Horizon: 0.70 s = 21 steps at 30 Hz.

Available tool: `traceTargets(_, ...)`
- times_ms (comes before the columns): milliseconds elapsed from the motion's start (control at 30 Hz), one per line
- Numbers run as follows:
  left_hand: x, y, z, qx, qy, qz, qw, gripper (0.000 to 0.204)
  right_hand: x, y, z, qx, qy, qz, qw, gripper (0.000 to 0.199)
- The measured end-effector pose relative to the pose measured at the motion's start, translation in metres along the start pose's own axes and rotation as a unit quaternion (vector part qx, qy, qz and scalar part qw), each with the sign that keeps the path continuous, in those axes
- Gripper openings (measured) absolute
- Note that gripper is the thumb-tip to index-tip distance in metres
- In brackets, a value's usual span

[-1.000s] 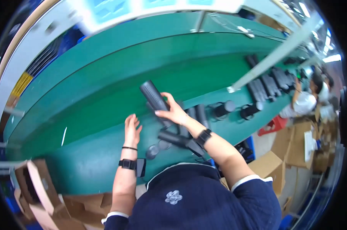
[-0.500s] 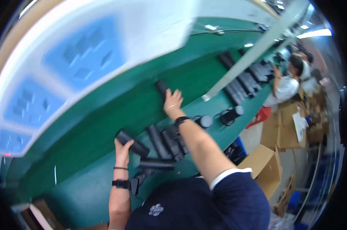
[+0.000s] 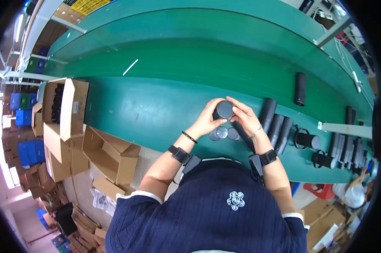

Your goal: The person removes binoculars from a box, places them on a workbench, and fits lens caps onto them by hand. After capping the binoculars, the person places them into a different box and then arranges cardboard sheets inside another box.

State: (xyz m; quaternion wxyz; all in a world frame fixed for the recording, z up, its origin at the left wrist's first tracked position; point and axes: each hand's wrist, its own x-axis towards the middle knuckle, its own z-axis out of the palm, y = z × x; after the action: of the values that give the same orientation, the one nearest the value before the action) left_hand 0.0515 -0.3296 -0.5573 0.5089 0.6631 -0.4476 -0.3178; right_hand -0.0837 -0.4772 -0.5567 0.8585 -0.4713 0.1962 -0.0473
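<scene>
A black cylinder [image 3: 224, 110], round end turned twd the camera, is held btwn both hands, over the near part of the green counter [image 3: 156, 111]. L hand [image 3: 209, 116]: fingers are curled closely abt the cylinder's L side, thumb below. R hand [image 3: 248, 121]: fingers are set against its R side & upper edge. Small grey discs [image 3: 221, 132] are seen on the counter, just below the hands. Near the R hand, three black tubes [image 3: 276, 127] are laid side by side. Farther out, to R, a lone tube [image 3: 300, 89] is placed on the brighter green strip [image 3: 190, 63]; nearer, two ringed cylinders [image 3: 311, 141] are seen. Far L, dark items are contained in a cardboard box [image 3: 77, 107].
</scene>
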Motion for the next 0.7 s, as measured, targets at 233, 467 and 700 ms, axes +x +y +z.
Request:
traceTargets(233, -0.029, -0.006, -0.011, -0.024, 0.065, -0.025, 0.997, 0.063, 0.005, 0.019, 0.016, -0.006, 0.003, 0.014, 1.0, 0.037)
traceTargets(467, -0.021, -0.012, -0.022, -0.172, 0.012, -0.073, 0.982, 0.05, 0.014, 0.008, 0.032, 0.077, -0.031, 0.051, 0.995, 0.04)
traceTargets(700, -0.008, -0.018, -0.016, -0.203, 0.013, -0.072, 0.976, 0.055, 0.024, 0.01, 0.03, 0.01, 0.001, 0.041, 0.999, 0.036)
